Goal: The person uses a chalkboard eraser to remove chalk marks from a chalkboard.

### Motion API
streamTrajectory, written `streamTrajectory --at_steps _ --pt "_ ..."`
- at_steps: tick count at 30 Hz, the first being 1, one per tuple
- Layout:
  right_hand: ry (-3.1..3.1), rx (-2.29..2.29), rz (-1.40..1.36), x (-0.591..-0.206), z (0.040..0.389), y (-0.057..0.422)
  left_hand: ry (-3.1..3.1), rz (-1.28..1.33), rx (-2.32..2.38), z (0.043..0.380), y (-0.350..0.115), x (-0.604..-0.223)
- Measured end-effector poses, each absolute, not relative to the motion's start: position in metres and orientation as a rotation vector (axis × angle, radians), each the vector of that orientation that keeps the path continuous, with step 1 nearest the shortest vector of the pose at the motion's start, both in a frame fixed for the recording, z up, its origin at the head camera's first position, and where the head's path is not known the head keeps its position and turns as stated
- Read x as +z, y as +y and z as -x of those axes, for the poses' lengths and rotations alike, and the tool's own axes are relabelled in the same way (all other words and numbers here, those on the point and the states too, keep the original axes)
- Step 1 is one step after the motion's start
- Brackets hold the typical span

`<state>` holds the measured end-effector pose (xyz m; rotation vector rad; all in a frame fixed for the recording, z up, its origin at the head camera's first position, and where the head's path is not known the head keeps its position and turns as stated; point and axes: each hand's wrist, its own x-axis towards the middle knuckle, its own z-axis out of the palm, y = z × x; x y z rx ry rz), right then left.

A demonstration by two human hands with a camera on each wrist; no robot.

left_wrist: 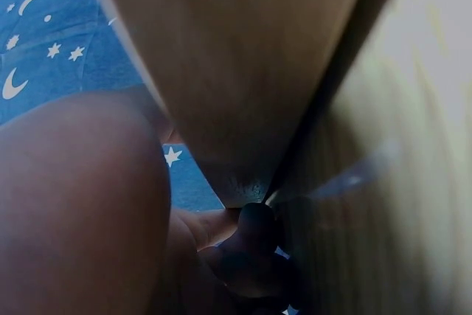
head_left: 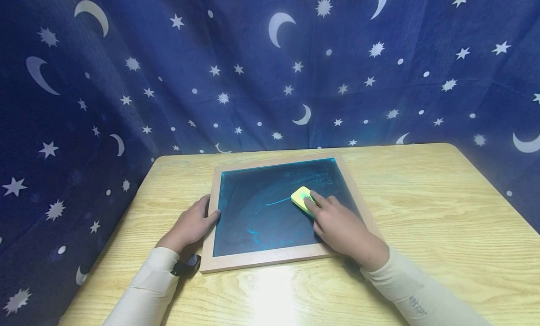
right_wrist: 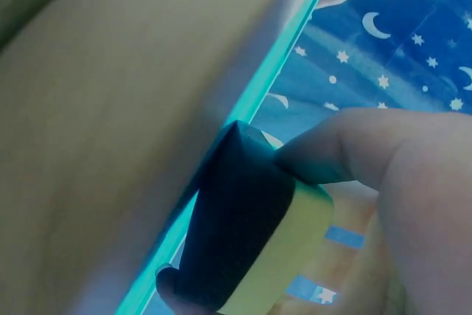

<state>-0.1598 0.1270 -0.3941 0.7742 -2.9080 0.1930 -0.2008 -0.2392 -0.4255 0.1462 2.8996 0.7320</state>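
Observation:
A small framed chalkboard (head_left: 270,260) lies on the table, its dark surface carrying a blue chalk line and smeared blue chalk marks. My left hand (head_left: 191,225) grips the left side of its wooden frame, thumb on the top edge and fingers along the outer side. In the left wrist view the frame's side (left_wrist: 236,57) fills the middle. My right hand (head_left: 342,224) holds a yellow eraser (head_left: 300,195) over the board's right half, at the end of the blue line. The right wrist view shows the eraser's dark felt (right_wrist: 240,215) between thumb and fingers.
The light wood-grain table (head_left: 422,199) extends behind and to the right of the board. A dark blue curtain (head_left: 253,59) with moons and stars hangs behind the table and on its left. Glare shows on the tabletop near the front.

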Motion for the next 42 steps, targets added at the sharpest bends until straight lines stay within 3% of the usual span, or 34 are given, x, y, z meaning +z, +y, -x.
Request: streamTrajectory --at_steps 25,42 --pt "-2.884 0.253 -0.868 -0.396 0.148 0.110 2.911 -0.146 0.740 0.200 -0.238 -0.424" --pt "-2.912 0.226 -0.690 -0.397 0.153 0.118 2.908 -0.142 0.732 0.200 -0.239 -0.426"
